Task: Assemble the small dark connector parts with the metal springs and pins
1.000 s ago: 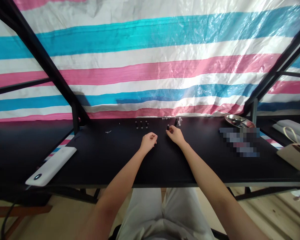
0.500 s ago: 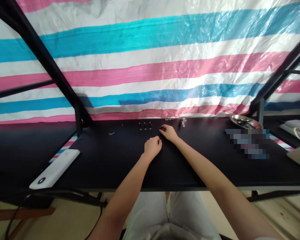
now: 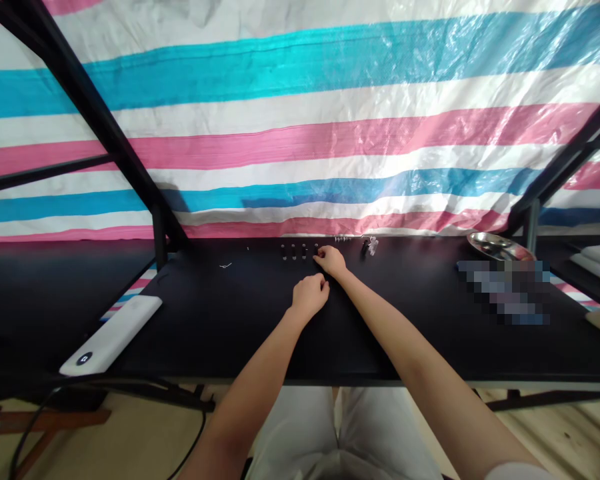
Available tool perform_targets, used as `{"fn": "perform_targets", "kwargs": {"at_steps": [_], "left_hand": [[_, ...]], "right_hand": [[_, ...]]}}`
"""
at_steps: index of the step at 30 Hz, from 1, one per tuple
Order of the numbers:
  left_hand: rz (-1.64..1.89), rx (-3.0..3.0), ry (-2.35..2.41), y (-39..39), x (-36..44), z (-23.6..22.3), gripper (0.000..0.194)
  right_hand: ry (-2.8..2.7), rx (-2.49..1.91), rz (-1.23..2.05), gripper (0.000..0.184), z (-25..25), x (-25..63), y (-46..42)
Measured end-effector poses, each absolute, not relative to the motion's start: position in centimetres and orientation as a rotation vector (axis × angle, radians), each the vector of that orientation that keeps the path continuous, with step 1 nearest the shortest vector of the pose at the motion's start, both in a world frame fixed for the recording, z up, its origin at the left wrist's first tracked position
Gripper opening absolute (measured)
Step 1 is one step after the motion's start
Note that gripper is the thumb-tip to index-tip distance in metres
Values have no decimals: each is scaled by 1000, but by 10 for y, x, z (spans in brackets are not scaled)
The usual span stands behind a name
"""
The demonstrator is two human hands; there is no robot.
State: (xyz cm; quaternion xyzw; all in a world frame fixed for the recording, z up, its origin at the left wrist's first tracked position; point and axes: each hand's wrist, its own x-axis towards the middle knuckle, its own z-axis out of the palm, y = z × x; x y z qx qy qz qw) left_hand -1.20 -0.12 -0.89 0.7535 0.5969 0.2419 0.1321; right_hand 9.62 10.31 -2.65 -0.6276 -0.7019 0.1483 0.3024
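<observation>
My right hand [image 3: 331, 262] rests near the back of the black table. Its fingertips pinch a small black piece with light ends [image 3: 317, 251], standing at the right end of a row of similar pieces. Beside it in that row are a black piece [image 3: 304, 251], another [image 3: 293, 252] and a leftmost one [image 3: 283, 252], spaced evenly. They are too small to name by kind. Closer to me, my left hand [image 3: 310, 295] lies on the table with its fingers curled closed. Whatever those fingers may hold is hidden.
Right of the row lie several tiny metal parts [image 3: 343, 238] and a clear-and-dark cluster [image 3: 373, 246]. A thin white strand [image 3: 225, 266] lies left. A white device [image 3: 113, 335] sits at the left edge; a metal dish [image 3: 500, 259] and a blurred patch [image 3: 505, 293] are right.
My right hand has moved slightly left with the small black piece, which now stands in line with the others. My left hand stays curled in about the same place. The view shifted a little.
</observation>
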Motion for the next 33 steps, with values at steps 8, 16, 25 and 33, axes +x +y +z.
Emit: {"fn": "perform_targets", "kwargs": {"at_steps": [8, 16, 25, 33], "left_hand": [[542, 2213, 1782, -3, -11, -4, 21], [418, 2228, 1819, -6, -11, 2, 26], [448, 2212, 1796, -3, -11, -2, 25], [470, 2182, 1786, -4, -12, 0, 24]], "right_hand": [[-1880, -1695, 501, 15, -27, 98, 111], [-1991, -1651, 460, 23, -24, 106, 104], [-2108, -1667, 188, 21, -18, 142, 69], [-1965, -1960, 447, 12, -8, 204, 67]]}}
